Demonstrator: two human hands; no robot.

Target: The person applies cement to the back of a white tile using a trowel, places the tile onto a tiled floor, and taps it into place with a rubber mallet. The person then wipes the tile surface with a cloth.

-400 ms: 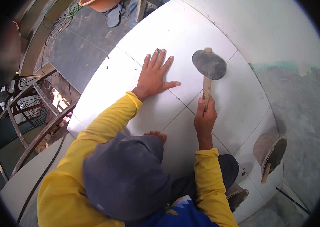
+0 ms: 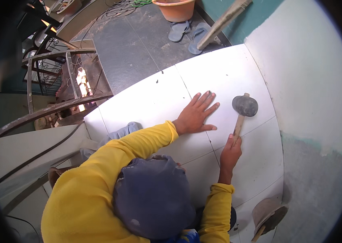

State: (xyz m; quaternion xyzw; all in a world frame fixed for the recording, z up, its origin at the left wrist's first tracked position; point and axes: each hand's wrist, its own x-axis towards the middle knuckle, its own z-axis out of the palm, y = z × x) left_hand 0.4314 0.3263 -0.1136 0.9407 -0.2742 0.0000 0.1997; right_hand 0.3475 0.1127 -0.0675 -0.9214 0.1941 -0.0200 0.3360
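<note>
My left hand lies palm-down on the white tiles, fingers spread, near a joint line. My right hand grips the wooden handle of a black rubber mallet, whose head is just right of my left hand; I cannot tell whether it touches the tile. Both arms wear yellow sleeves. A rounded grey fabric shape fills the lower middle between them, hiding part of the tiles. A dirty grey bucket with a wooden handle sticking out sits at the lower right.
A pale wall borders the tiles on the right. Beyond their far edge are dark floor tiles, grey sandals, an orange basin and a leaning wooden post. At left are a metal frame and cables.
My view has shifted, so both hands and the mallet appear lower and further right, with more of the dark floor, basin and sandals showing. Their grip and spread look the same.
</note>
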